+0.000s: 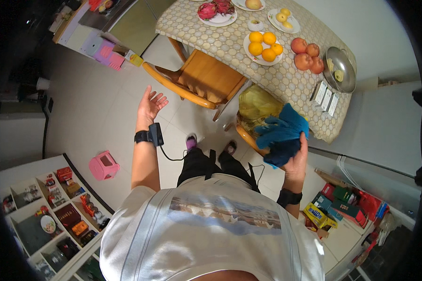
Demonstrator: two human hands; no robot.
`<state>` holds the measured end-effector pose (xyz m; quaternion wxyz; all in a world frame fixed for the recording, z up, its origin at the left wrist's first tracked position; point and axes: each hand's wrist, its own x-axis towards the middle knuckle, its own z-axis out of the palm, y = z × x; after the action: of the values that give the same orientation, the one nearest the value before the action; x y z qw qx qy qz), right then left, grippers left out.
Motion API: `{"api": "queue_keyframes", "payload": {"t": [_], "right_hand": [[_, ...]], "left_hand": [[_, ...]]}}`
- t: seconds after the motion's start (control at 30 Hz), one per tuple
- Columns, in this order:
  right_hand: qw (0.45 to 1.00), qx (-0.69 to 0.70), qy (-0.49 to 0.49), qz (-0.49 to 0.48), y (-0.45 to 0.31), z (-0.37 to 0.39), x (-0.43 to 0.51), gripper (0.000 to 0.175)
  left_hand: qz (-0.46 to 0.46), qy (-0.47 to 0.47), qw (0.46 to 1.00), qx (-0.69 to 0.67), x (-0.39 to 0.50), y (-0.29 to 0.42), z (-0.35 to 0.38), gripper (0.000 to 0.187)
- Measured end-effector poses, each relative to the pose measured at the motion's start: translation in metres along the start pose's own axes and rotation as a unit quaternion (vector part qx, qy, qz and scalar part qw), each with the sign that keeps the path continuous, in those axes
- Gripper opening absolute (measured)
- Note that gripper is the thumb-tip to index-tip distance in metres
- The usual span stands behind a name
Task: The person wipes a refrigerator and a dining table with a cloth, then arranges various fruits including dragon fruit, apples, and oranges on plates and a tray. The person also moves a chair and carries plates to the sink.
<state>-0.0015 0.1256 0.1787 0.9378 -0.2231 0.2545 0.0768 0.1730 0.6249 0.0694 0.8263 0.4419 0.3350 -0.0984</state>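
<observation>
My right hand (297, 159) grips a bundle of blue fabric (277, 131), bright blue above and navy below. Its finger-like folds resemble gloves, though I cannot tell for sure. Behind the bundle, a yellow-green plastic bag (256, 102) rests at a wooden chair (248, 137), mostly covered by it. My left hand (151, 107) is raised palm up over the floor, holding nothing, with its fingers apart. Nearest to it is the curved backrest of another wooden chair (211, 75). A black strap with a small box (156, 134) and a cable sits on my left wrist.
On the table (211, 38) are plates of oranges (262, 46), dragon fruit (208, 11) and yellow fruit (282, 17), loose apples (306, 58), a metal pan (341, 75) and small boxes (325, 98). A pink stool (104, 165) stands left, near shelves (31, 228). Boxes (341, 202) lie right.
</observation>
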Motion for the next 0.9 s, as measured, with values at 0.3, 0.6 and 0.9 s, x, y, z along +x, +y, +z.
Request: {"api": "queue_keyframes", "payload": {"t": [0.3,0.6,0.9], "right_hand": [[0.989,-0.078,0.024,0.120,0.152,0.029,0.090,0.039],[0.977,-0.027,0.125,0.169,0.231,0.022,0.214,0.055],[0.960,0.016,0.171,0.223,0.230,0.029,0.235,0.042]], "left_hand": [[-0.092,0.028,0.992,0.079,0.113,0.031,0.013,0.065],[-0.136,-0.054,0.987,0.069,0.127,0.007,0.017,0.047],[-0.127,-0.007,0.988,0.090,0.140,0.004,0.015,0.041]]}}
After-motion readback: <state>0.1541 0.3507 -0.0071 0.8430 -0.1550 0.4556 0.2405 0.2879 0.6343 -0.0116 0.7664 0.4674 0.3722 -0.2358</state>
